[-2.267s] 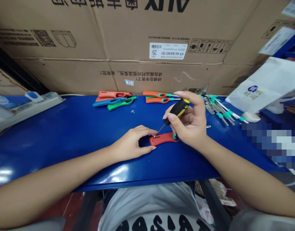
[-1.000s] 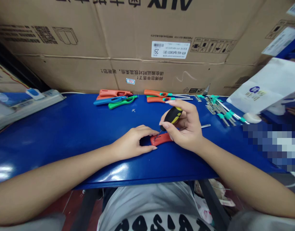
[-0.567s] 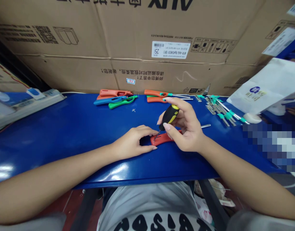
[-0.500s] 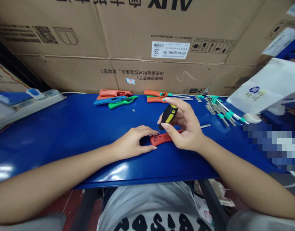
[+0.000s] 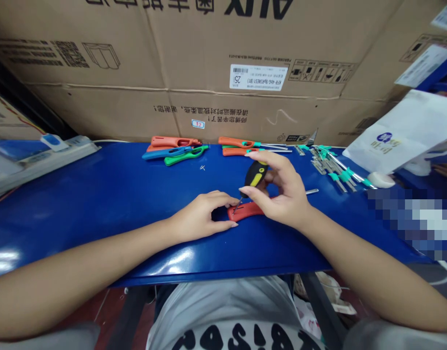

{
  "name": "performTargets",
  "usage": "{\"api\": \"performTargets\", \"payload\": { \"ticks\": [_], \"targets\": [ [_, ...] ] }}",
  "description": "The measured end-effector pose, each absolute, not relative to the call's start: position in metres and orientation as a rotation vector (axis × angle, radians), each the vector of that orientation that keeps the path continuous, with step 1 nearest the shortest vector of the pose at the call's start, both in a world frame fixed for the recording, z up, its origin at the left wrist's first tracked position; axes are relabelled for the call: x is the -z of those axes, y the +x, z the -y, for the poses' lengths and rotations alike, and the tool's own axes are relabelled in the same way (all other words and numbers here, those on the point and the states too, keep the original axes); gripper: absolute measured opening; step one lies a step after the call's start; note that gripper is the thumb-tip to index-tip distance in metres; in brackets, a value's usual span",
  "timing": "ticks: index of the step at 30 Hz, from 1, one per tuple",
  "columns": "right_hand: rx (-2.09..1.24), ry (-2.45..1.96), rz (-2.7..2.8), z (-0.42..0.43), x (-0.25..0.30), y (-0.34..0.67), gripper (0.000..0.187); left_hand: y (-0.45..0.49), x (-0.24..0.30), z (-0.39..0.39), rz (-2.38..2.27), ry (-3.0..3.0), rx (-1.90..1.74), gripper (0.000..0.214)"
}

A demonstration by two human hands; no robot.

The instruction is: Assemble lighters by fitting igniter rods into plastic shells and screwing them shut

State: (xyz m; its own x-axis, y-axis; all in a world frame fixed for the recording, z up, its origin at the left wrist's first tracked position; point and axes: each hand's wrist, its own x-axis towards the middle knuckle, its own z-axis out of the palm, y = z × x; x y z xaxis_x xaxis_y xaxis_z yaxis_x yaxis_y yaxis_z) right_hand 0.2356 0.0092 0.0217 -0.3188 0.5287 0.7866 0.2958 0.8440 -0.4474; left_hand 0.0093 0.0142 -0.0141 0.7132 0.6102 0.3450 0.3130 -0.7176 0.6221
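A red long-nosed lighter (image 5: 248, 210) lies on the blue table, its metal tube showing past my right hand. My left hand (image 5: 199, 216) pinches the butt end of its handle between thumb and fingers. In my right hand (image 5: 283, 194) is a short screwdriver (image 5: 255, 176) with a black and yellow grip, held by thumb and fingertips. The screwdriver leans a little, its tip touching the lighter near the butt end. The middle of the lighter is hidden behind my right hand.
Red, blue and green lighter bodies (image 5: 172, 149) lie at the back, with tubed lighters (image 5: 238, 142) beside them. Several metal tubes with teal pieces (image 5: 333, 165) are heaped at the right, near a white bag (image 5: 402, 131). A cardboard box (image 5: 194, 58) stands behind; a power strip (image 5: 70, 148) sits left.
My right thumb and fingers have shifted slightly around the screwdriver grip, turning it a little. The left hand and the red lighter stay in place.
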Motion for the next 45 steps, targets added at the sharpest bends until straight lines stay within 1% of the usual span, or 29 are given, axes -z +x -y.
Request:
{"api": "performTargets", "payload": {
  "ticks": [2,3,7,8,9,13,14,18,19,20,24,26,29,30,31,34,35,36,39,41,43,45],
  "targets": [
    [-0.165,-0.6,1.936,-0.009,-0.022,0.236,0.056,0.009,0.014,-0.014,-0.701,2.385,-0.736,0.035],
    [-0.171,-0.591,1.961,-0.009,-0.022,0.235,0.057,0.009,0.013,-0.014,-0.702,2.383,-0.736,0.035],
    [-0.464,-0.573,2.033,-0.005,-0.024,0.234,0.054,0.009,0.013,-0.014,-0.714,2.378,-0.743,0.034],
    [-0.493,-0.583,2.022,-0.005,-0.024,0.233,0.053,0.009,0.013,-0.014,-0.713,2.379,-0.743,0.034],
    [-0.47,-0.598,2.004,-0.006,-0.023,0.234,0.052,0.009,0.013,-0.014,-0.711,2.38,-0.742,0.034],
    [-0.14,-0.666,1.926,-0.008,-0.022,0.236,0.05,0.009,0.014,-0.014,-0.694,2.378,-0.747,0.036],
    [-0.133,-0.668,1.934,-0.008,-0.022,0.236,0.05,0.009,0.014,-0.014,-0.695,2.377,-0.745,0.037],
    [-0.415,-0.621,2.015,-0.006,-0.024,0.234,0.051,0.009,0.014,-0.014,-0.711,2.371,-0.735,0.037],
    [-0.424,-0.613,2.014,-0.006,-0.025,0.233,0.051,0.009,0.014,-0.014,-0.712,2.37,-0.734,0.036],
    [-0.369,-0.606,2.003,-0.006,-0.026,0.233,0.049,0.009,0.014,-0.014,-0.71,2.37,-0.732,0.035],
    [0.047,-0.512,1.953,-0.006,-0.032,0.237,0.038,0.009,0.012,-0.014,-0.706,2.372,-0.723,0.036],
    [0.04,-0.451,2.013,-0.005,-0.035,0.239,0.038,0.009,0.012,-0.013,-0.716,2.372,-0.72,0.036],
    [-0.151,-0.473,2.106,-0.002,-0.038,0.241,0.047,0.009,0.012,-0.013,-0.721,2.37,-0.72,0.034],
    [-0.156,-0.499,2.105,-0.001,-0.038,0.241,0.048,0.009,0.012,-0.013,-0.721,2.371,-0.72,0.034],
    [-0.107,-0.531,2.085,0.0,-0.038,0.241,0.048,0.009,0.012,-0.013,-0.72,2.373,-0.721,0.034],
    [0.194,-0.588,2.018,0.0,-0.038,0.242,0.047,0.009,0.011,-0.014,-0.711,2.382,-0.719,0.035],
    [0.235,-0.596,2.013,0.0,-0.037,0.242,0.046,0.009,0.011,-0.014,-0.705,2.382,-0.721,0.036],
    [0.209,-0.601,2.029,0.0,-0.037,0.242,0.045,0.009,0.011,-0.014,-0.702,2.381,-0.721,0.036],
    [-0.096,-0.61,2.065,-0.001,-0.036,0.24,0.046,0.01,0.011,-0.014,-0.712,2.374,-0.721,0.034],
    [-0.165,-0.592,2.019,-0.002,-0.035,0.239,0.044,0.01,0.011,-0.013,-0.717,2.374,-0.722,0.034],
    [-0.01,-0.55,1.961,-0.002,-0.036,0.24,0.041,0.01,0.011,-0.013,-0.715,2.377,-0.721,0.035],
    [0.188,-0.501,1.954,-0.002,-0.037,0.243,0.043,0.01,0.012,-0.013,-0.711,2.378,-0.716,0.036]
  ]
}}
